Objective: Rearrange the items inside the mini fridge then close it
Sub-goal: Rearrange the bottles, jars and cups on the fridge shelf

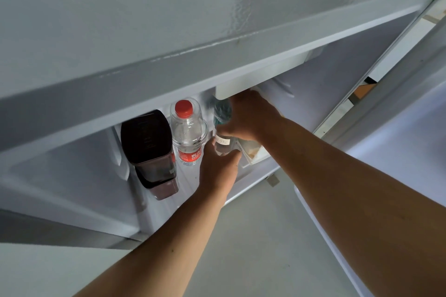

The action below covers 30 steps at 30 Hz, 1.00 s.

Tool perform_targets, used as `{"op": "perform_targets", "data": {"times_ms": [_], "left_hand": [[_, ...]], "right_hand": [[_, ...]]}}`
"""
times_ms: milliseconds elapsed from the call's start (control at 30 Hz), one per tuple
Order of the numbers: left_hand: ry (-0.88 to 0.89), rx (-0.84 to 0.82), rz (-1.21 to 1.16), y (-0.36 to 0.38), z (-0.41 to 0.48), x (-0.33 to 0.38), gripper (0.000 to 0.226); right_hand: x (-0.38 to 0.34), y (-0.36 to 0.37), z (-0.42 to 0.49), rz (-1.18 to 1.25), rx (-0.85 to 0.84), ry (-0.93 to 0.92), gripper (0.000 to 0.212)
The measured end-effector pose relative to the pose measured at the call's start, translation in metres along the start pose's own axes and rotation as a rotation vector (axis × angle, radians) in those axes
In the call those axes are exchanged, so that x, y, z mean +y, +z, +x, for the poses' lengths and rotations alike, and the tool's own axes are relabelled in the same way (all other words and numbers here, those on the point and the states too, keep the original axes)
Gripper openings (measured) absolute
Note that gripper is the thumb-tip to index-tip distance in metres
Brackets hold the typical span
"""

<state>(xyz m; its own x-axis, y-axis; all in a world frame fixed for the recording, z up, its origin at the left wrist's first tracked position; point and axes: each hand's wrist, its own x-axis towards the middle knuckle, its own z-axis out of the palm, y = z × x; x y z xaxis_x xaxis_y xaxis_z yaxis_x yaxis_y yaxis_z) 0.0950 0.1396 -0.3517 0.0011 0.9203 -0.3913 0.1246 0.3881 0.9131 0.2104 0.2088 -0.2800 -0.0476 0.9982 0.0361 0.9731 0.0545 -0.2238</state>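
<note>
Where the mini fridge (313, 84) stands open below the camera, both bare arms reach down into its compartment and meet on a small bottle (223, 142) with a white handwritten label. The left hand (218, 169) comes from below, its grip clenched around the bottle's lower body, fingers wrapped behind it. The right hand (248, 118) comes from the right and covers the bottle's upper part; its thumb lies against the teal-tinted neck, so its grip appears closed on the same bottle, though the fingertips are hidden behind it. The bottle stands roughly upright near the middle of the fridge floor, under a white box (260, 79) fixed to the ceiling of the compartment. Just left of it is a clear water bottle (189, 132) with a red cap and red label, upright and close to the left hand's knuckles. Further left, touching or nearly touching that bottle, sits a dark brown square container (149, 147). To the right, partly behind the right wrist, leans a pale carton (253, 152). The fridge door (398, 152) stands open at the right edge, above a grey floor (253, 248).
</note>
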Motion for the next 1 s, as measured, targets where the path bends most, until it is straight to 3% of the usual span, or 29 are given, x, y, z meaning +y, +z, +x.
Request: {"op": "perform_targets", "data": {"times_ms": [133,300,433,567,700,1000], "left_hand": [[-0.043,0.042,-0.024,-0.009,-0.015,-0.005,0.069],[-0.047,0.121,-0.027,-0.019,-0.026,-0.009,0.074],[-0.095,0.16,-0.045,-0.023,-0.028,-0.013,0.073],[-0.114,0.178,-0.06,-0.022,-0.028,-0.016,0.073],[-0.066,0.217,-0.098,-0.023,-0.028,-0.014,0.073],[0.011,0.26,-0.121,-0.029,-0.023,-0.015,0.075]], "right_hand": [[-0.001,-0.006,-0.01,0.0,0.051,-0.023,0.094],[-0.003,-0.022,-0.031,0.082,0.243,-0.081,0.062],[-0.021,-0.028,-0.044,0.196,0.376,-0.188,0.049],[-0.048,-0.023,-0.037,0.263,0.271,-0.088,0.058],[-0.064,-0.017,-0.022,0.395,-0.016,-0.017,0.083],[-0.074,-0.018,0.003,0.358,-0.254,-0.001,0.078]]}}
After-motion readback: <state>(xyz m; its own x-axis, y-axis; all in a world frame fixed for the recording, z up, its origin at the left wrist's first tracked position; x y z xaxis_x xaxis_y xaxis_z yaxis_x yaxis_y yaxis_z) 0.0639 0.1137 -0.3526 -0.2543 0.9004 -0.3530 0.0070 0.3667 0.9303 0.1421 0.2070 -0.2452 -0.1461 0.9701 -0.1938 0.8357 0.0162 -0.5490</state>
